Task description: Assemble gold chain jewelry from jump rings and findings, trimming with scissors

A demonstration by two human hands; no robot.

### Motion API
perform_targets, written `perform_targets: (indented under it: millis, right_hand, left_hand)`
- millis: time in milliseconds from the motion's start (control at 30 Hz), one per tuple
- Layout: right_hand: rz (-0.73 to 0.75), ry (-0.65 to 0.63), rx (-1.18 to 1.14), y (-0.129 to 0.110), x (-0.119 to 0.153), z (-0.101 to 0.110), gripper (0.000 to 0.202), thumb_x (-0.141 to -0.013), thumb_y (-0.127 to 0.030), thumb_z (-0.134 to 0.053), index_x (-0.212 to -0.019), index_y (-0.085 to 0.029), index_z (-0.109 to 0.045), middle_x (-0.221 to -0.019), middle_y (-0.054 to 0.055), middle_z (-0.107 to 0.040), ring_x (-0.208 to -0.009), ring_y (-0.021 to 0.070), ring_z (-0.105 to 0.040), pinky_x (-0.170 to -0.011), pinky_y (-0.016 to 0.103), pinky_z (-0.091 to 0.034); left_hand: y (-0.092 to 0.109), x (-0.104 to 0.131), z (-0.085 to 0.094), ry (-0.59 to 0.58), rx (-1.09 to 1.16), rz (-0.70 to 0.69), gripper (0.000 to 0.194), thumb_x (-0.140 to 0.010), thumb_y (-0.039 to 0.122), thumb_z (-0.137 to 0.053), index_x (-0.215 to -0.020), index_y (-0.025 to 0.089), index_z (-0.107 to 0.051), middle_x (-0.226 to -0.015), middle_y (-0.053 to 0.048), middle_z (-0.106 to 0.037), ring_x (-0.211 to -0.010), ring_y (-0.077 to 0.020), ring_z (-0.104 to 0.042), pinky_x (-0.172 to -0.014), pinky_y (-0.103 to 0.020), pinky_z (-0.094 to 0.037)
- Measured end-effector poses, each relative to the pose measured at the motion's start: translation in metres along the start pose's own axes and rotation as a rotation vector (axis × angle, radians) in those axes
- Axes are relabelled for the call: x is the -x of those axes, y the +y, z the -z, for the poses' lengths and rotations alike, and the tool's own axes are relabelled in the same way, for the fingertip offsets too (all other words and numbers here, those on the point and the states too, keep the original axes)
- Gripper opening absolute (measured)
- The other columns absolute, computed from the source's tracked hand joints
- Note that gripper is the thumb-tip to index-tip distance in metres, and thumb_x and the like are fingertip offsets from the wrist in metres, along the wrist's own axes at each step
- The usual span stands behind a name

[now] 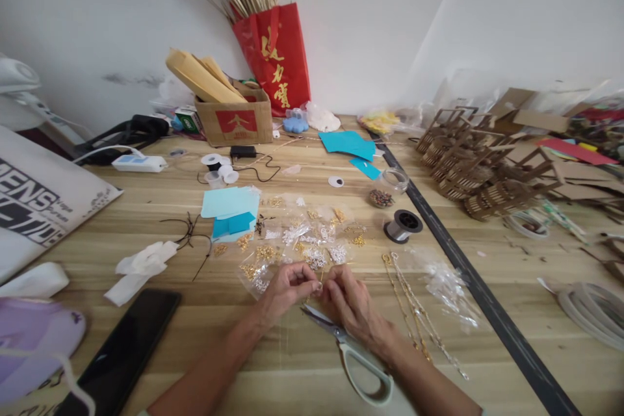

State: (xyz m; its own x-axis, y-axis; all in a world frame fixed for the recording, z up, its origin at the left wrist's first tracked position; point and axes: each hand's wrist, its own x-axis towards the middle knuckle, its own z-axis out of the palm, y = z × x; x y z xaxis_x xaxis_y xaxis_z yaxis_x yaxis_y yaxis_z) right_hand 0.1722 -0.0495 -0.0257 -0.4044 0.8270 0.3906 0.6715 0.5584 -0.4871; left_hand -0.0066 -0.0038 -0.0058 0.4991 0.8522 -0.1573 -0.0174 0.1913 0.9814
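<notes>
My left hand [290, 286] and my right hand [351, 302] meet at the near middle of the table, fingers pinched almost tip to tip. Something tiny shows at the left fingertips, too small to name; what the right fingers hold is hidden. Just under them lie scissors [363, 370] with pale handles, blades partly spread. Beyond my fingers, clear bags hold gold beads [266, 252] and silver pieces [336, 253]. Gold and silver bead chains [414, 305] lie to the right of my right hand, near a spool of wire [403, 226].
A black phone [131, 344], white tissue [141, 266] and blue paper sheets [229, 203] lie left. Crumpled clear plastic [448, 286] and a black strip [468, 273] are right, with brown woven baskets [487, 169] beyond. A cardboard box [234, 122] and red bag [277, 65] stand at the back.
</notes>
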Motion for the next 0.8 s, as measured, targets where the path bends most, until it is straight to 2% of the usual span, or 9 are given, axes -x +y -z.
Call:
perform_targets:
  millis: [167,333,567,733,800]
  right_hand:
    - [-0.154,-0.002,-0.338,-0.009,-0.01,0.006,0.014,-0.096,-0.021,-0.034,-0.093,-0.021,-0.048,-0.075,0.002,-0.058,-0.062,0.0142,-0.055,-0.059,0.023,-0.044]
    - [-0.189,-0.019,-0.53,-0.013,-0.014,0.01,0.01,-0.095,-0.017,-0.036,-0.097,-0.02,-0.045,-0.073,-0.001,-0.057,-0.061,0.0118,-0.055,-0.059,0.021,-0.043]
    - [-0.168,-0.048,-0.51,-0.013,-0.015,0.013,0.011,-0.095,-0.018,-0.036,-0.099,-0.019,-0.046,-0.079,0.001,-0.061,-0.066,0.0126,-0.056,-0.062,0.022,-0.043]
    - [-0.151,-0.11,-0.398,-0.017,-0.014,0.015,0.011,-0.094,-0.02,-0.042,-0.105,-0.019,-0.044,-0.071,-0.002,-0.059,-0.06,0.0124,-0.055,-0.059,0.021,-0.042]
    - [-0.123,-0.121,-0.316,-0.018,-0.013,0.014,0.012,-0.093,-0.019,-0.044,-0.105,-0.019,-0.045,-0.075,-0.001,-0.06,-0.063,0.0129,-0.057,-0.062,0.022,-0.044]
  left_hand:
    - [-0.001,-0.001,0.0,0.013,0.032,0.008,0.018,-0.069,0.027,-0.07,-0.064,0.012,-0.061,-0.062,-0.002,-0.063,-0.061,-0.0132,-0.056,-0.061,-0.024,-0.041]
    - [-0.005,-0.002,0.001,0.004,0.07,-0.01,0.018,-0.07,0.027,-0.07,-0.065,0.012,-0.062,-0.061,-0.002,-0.064,-0.061,-0.013,-0.056,-0.062,-0.024,-0.043]
    - [-0.006,-0.002,0.001,-0.002,0.062,-0.016,0.019,-0.073,0.029,-0.068,-0.066,0.012,-0.062,-0.061,-0.002,-0.063,-0.061,-0.013,-0.056,-0.062,-0.023,-0.043]
    - [-0.006,-0.001,0.002,0.027,0.02,-0.024,0.019,-0.073,0.029,-0.068,-0.067,0.012,-0.061,-0.062,0.0,-0.059,-0.061,-0.0121,-0.052,-0.06,-0.022,-0.039]
    - [-0.005,-0.001,0.002,0.025,0.012,-0.019,0.021,-0.072,0.031,-0.068,-0.067,0.012,-0.061,-0.062,0.0,-0.059,-0.061,-0.0123,-0.052,-0.059,-0.022,-0.038]
